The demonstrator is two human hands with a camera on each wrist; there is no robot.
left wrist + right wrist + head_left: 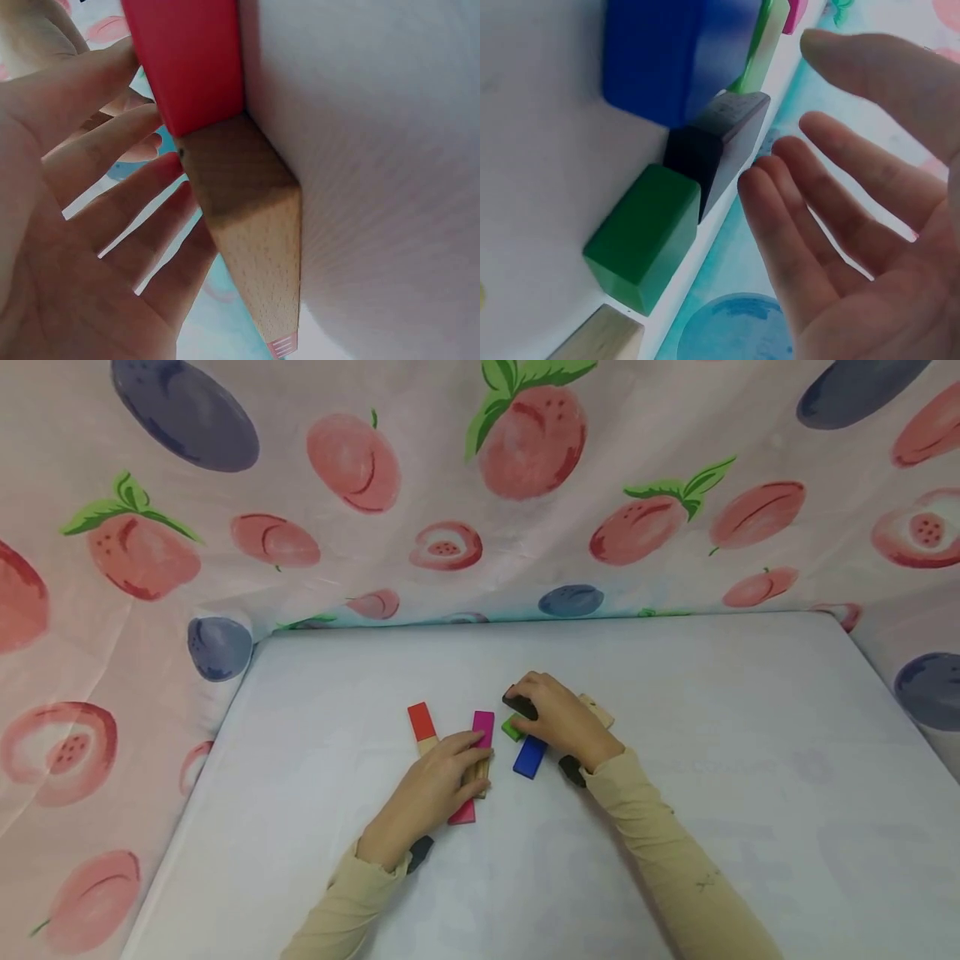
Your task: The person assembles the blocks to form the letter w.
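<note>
My left hand rests over a cluster of blocks, its fingertips at a wooden block and a magenta block. In the left wrist view its fingers are spread and nearly straight beside a red block and a plain wooden block. My right hand reaches over a black block. The right wrist view has thumb and fingers apart and gently bent, with that black block near the fingertips. Around it are a blue block, a dark green block and a light green one.
An orange-red block lies left of the left hand, and a pink-red block shows below it. A pale wooden block lies behind the right hand. A fruit-patterned cloth rises behind the white table.
</note>
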